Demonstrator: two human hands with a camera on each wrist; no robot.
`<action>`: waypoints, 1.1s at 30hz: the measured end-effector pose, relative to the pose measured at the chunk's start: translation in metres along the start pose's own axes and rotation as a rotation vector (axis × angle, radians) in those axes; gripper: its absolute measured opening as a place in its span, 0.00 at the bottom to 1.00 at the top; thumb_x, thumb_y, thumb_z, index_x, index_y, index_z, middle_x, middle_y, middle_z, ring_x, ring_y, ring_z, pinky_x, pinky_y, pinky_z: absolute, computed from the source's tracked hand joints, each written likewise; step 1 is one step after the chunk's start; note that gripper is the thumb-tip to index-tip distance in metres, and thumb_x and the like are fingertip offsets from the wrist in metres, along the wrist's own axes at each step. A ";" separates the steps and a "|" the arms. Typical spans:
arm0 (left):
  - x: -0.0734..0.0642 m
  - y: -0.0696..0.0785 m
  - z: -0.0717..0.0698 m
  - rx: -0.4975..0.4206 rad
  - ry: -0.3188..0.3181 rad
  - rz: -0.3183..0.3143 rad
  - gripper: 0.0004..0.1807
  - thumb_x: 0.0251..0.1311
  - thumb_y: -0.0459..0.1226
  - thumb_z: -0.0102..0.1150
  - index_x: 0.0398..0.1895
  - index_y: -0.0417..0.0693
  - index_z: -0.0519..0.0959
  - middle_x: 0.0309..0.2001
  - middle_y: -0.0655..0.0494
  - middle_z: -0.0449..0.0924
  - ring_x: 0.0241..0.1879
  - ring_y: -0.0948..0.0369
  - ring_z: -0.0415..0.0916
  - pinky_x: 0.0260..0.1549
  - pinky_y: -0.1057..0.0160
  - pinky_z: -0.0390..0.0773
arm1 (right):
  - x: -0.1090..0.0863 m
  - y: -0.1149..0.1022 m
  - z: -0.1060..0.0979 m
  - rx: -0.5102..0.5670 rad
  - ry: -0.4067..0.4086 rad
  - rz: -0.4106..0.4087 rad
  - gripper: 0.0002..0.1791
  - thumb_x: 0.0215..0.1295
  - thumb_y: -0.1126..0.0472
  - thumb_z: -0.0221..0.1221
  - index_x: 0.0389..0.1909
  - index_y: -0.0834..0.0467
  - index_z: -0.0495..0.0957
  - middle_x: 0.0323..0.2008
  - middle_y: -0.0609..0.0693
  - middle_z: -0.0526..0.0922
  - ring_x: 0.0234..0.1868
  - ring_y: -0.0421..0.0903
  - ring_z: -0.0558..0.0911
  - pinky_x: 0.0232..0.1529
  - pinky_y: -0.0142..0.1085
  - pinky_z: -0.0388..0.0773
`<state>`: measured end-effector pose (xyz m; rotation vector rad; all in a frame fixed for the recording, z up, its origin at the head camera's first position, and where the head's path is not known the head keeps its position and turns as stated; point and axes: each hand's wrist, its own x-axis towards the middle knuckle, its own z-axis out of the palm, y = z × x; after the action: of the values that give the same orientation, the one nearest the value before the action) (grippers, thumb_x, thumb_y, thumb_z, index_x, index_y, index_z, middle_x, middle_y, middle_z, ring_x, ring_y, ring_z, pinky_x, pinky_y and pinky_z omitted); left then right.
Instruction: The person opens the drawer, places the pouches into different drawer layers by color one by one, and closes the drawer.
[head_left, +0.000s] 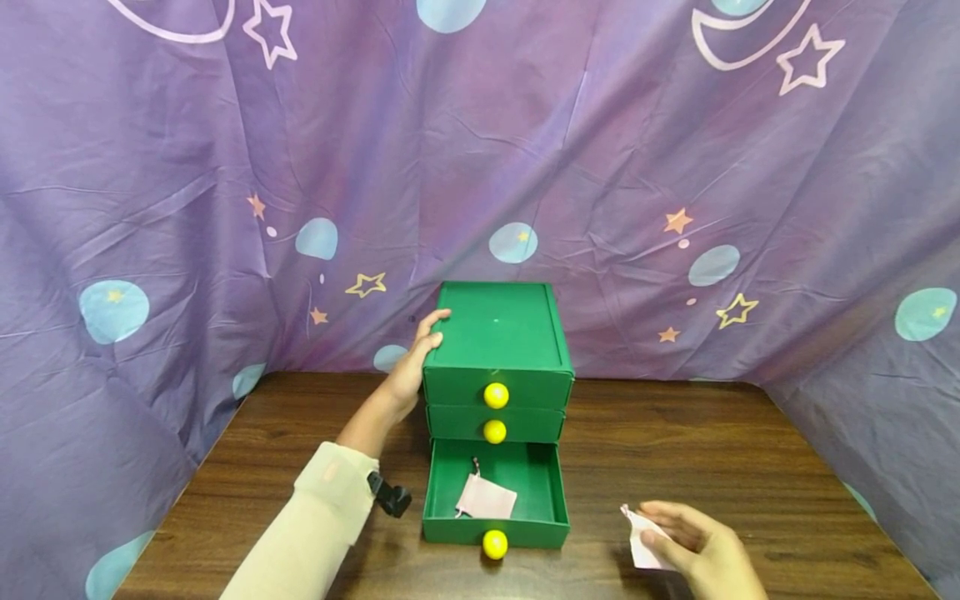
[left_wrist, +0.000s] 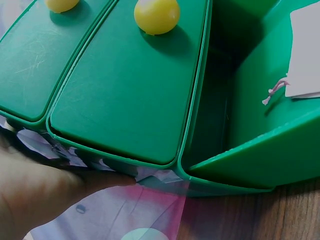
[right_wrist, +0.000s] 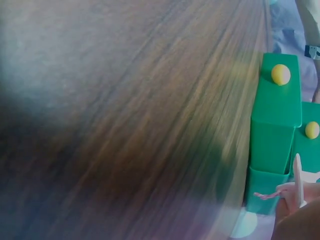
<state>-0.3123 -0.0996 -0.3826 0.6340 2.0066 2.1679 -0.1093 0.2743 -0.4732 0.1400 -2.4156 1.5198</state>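
A green three-drawer cabinet (head_left: 495, 329) with round yellow knobs stands on the table. Its bottom drawer (head_left: 450, 532) is pulled out, while the upper two are closed. Inside that drawer lies a pale pink drawstring pouch (head_left: 487, 497), its cord toward the back. My left hand (head_left: 408, 368) rests against the cabinet's left side, fingers at the top edge; in the left wrist view the thumb lies along the side. Right of the drawer, my right hand (head_left: 701, 546) pinches a second pale pink drawstring pouch (head_left: 643, 542) between thumb and fingers, over the table, with its cord end sticking out.
The brown wooden table (head_left: 675, 450) extends on both sides of the cabinet. A purple curtain (head_left: 600, 167) with stars and moons hangs behind and at both sides. A black strap with a small camera (head_left: 390, 495) is on the left wrist.
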 end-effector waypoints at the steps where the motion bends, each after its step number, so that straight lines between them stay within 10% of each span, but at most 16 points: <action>1: 0.000 0.000 0.000 0.002 0.001 0.000 0.31 0.76 0.44 0.30 0.81 0.56 0.48 0.76 0.39 0.52 0.67 0.47 0.58 0.67 0.51 0.57 | 0.000 -0.001 0.001 0.000 0.000 0.002 0.17 0.57 0.75 0.70 0.48 0.71 0.83 0.40 0.38 0.90 0.41 0.31 0.86 0.36 0.30 0.84; 19: 0.001 -0.002 -0.001 0.011 0.010 -0.001 0.31 0.76 0.43 0.30 0.81 0.56 0.48 0.77 0.39 0.50 0.68 0.46 0.58 0.68 0.48 0.56 | 0.005 -0.011 0.016 0.042 -0.029 -0.061 0.16 0.59 0.74 0.68 0.49 0.73 0.81 0.42 0.35 0.89 0.42 0.31 0.86 0.37 0.30 0.84; 33: 0.001 -0.001 0.000 0.007 0.009 0.000 0.31 0.76 0.43 0.30 0.81 0.55 0.48 0.76 0.38 0.51 0.67 0.46 0.59 0.66 0.52 0.58 | 0.013 -0.021 0.032 0.106 -0.029 -0.008 0.17 0.60 0.74 0.68 0.51 0.73 0.81 0.42 0.51 0.90 0.40 0.33 0.86 0.37 0.31 0.84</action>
<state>-0.3132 -0.0997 -0.3836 0.6255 2.0202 2.1685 -0.1228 0.2373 -0.4639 0.1949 -2.3534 1.6542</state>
